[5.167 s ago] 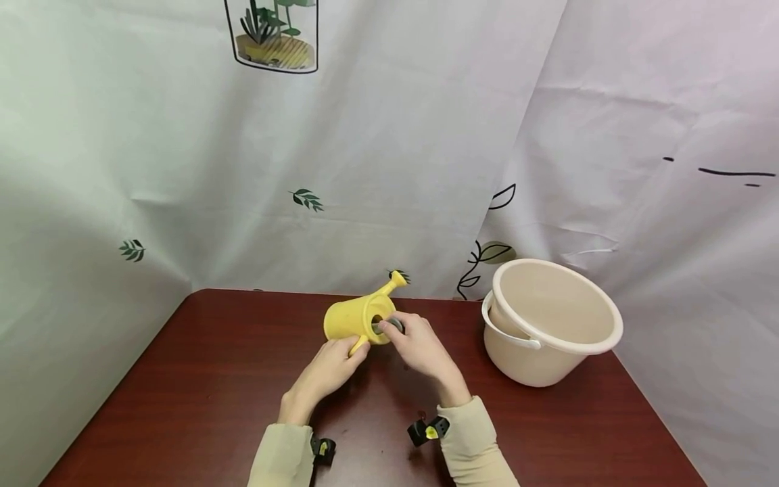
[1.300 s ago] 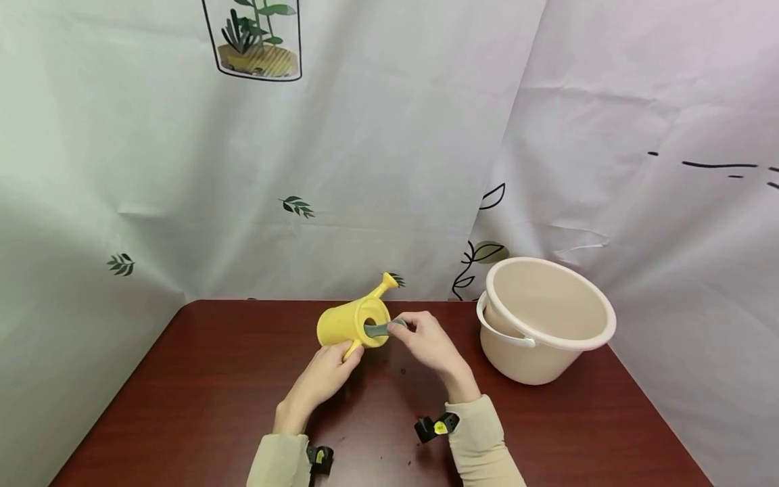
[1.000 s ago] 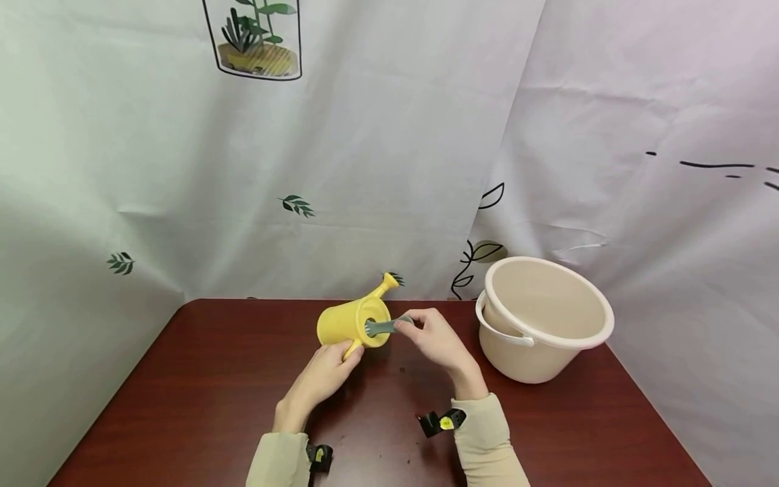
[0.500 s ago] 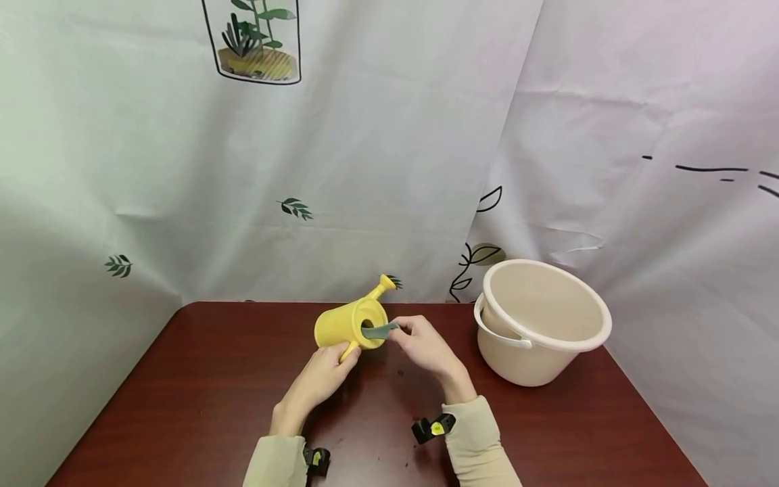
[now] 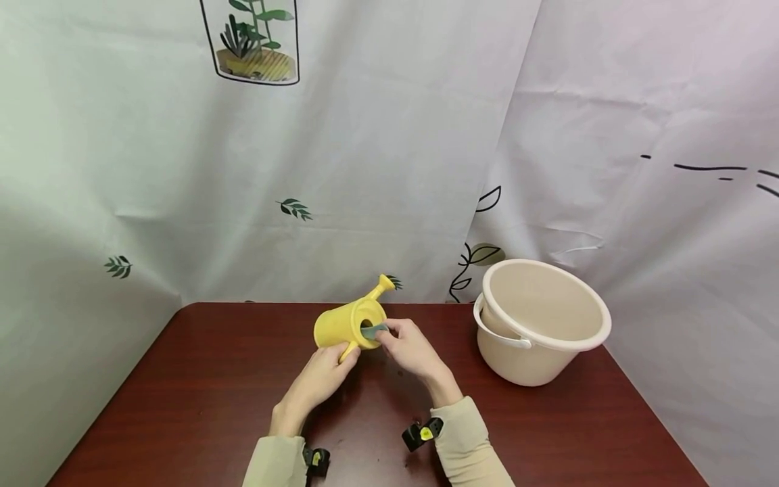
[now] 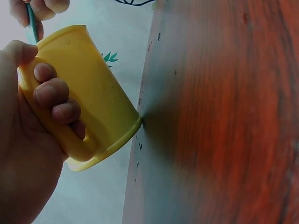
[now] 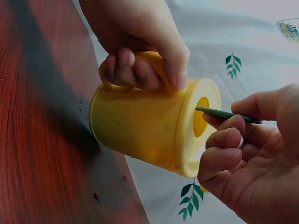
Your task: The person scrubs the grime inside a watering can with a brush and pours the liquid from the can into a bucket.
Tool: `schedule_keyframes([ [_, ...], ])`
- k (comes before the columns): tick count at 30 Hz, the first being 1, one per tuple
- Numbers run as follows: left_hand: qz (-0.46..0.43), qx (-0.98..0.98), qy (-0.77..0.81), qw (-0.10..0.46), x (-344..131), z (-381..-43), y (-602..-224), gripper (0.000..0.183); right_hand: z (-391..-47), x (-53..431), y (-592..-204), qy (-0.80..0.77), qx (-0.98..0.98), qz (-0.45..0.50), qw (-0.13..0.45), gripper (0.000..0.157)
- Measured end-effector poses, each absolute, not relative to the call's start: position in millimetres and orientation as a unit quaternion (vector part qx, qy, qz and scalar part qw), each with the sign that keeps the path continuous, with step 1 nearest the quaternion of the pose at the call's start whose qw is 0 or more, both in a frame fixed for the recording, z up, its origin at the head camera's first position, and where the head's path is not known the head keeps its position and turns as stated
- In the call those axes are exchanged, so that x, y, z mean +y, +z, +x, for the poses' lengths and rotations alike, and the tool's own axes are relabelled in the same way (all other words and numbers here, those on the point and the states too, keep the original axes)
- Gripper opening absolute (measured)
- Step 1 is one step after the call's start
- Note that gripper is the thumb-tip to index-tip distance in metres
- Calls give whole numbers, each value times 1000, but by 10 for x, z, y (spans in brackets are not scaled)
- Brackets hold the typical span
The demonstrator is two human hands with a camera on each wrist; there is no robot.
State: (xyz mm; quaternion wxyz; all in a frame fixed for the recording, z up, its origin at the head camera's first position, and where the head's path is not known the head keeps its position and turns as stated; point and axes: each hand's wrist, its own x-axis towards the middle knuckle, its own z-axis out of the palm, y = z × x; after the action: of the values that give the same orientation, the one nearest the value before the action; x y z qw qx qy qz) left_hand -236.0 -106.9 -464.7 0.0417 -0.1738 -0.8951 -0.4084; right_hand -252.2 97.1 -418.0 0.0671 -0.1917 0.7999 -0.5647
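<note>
A yellow watering can [image 5: 336, 327] is tilted above the table, its round opening facing the right hand. My left hand [image 5: 319, 374] grips the can by its handle, fingers curled through the loop as the left wrist view shows. Between thumb and fingers, my right hand [image 5: 416, 352] pinches a slim grey-green handled tool [image 7: 219, 112]. That tool reaches through the hole in the can's top. Its far end is hidden inside, so its exact kind cannot be told.
On the right of the dark red table [image 5: 231, 399] stand two cream plastic containers, a basin [image 5: 584, 348] set aslant in a bucket [image 5: 517, 365] with a white handle. Small droplets or specks dot the tabletop. A white patterned cloth [image 5: 389, 149] hangs behind.
The right hand drew the tool partly out to the right, showing a pale notched tip, then moved back left, putting it deeper into the can. The left hand keeps its grip.
</note>
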Motion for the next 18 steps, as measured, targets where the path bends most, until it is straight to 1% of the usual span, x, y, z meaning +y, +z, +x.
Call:
schedule_keyframes([
  [8,-177,-897,-404,37,-1086,-2355,-4656,37,-2512,975,-4157,-571,797,-185,72,23],
  [14,-182,-898,-400,37,-1106,-2360,-4649,38,-2526,1045,-4120,-592,779,-190,77,21],
  [18,-182,-897,-400,42,-1090,-2370,-4653,38,-2534,1120,-4087,-607,767,-187,90,19],
])
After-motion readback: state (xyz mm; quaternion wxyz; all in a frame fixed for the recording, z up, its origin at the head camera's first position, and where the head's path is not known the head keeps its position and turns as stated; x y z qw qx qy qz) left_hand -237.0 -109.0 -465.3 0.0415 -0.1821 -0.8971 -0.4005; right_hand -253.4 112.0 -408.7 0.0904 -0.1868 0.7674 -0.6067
